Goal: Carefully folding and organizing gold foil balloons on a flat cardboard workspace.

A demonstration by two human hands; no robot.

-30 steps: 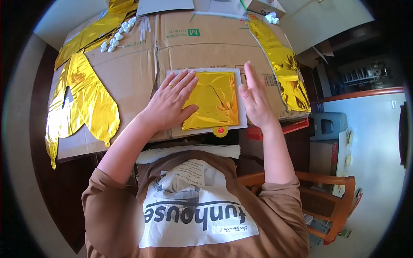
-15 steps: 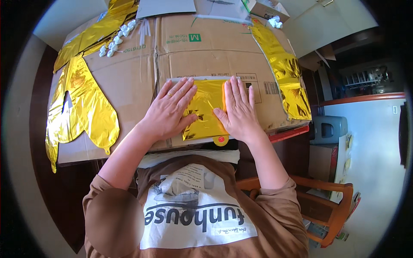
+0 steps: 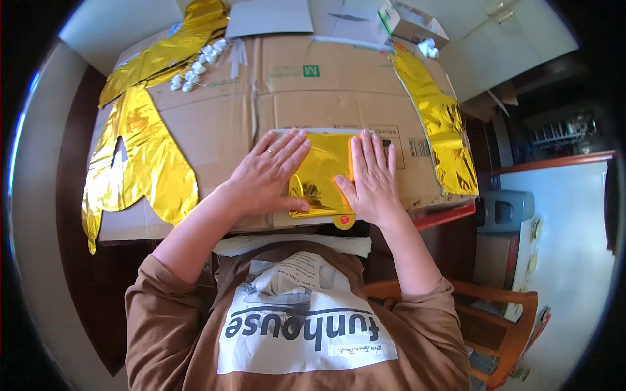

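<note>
A folded sheet of shiny gold foil, apparently a flat foil balloon (image 3: 324,164), lies near the front edge of the cardboard. My left hand (image 3: 268,174) rests flat along its left side, fingers stretched out, the thumb on its near left corner. On its right side, my right hand (image 3: 373,181) presses flat with fingers extended and the thumb reaching over the foil. A round yellow tab with a red centre (image 3: 344,221) sticks out at the near edge. Beneath the far edge of the foil, a thin pale strip shows.
Flattened cardboard (image 3: 215,124) covers the table. Uninflated gold foil balloons lie on the left (image 3: 140,163) and right (image 3: 440,124). White knotted pieces (image 3: 199,65) sit at the far left, beside pale thin strips (image 3: 238,55). A small open box (image 3: 411,26) stands at the back; a wooden chair (image 3: 489,319) is at right.
My left thumb has slid toward the foil's near edge. My right hand stays on the right side. The whole view has shifted slightly.
</note>
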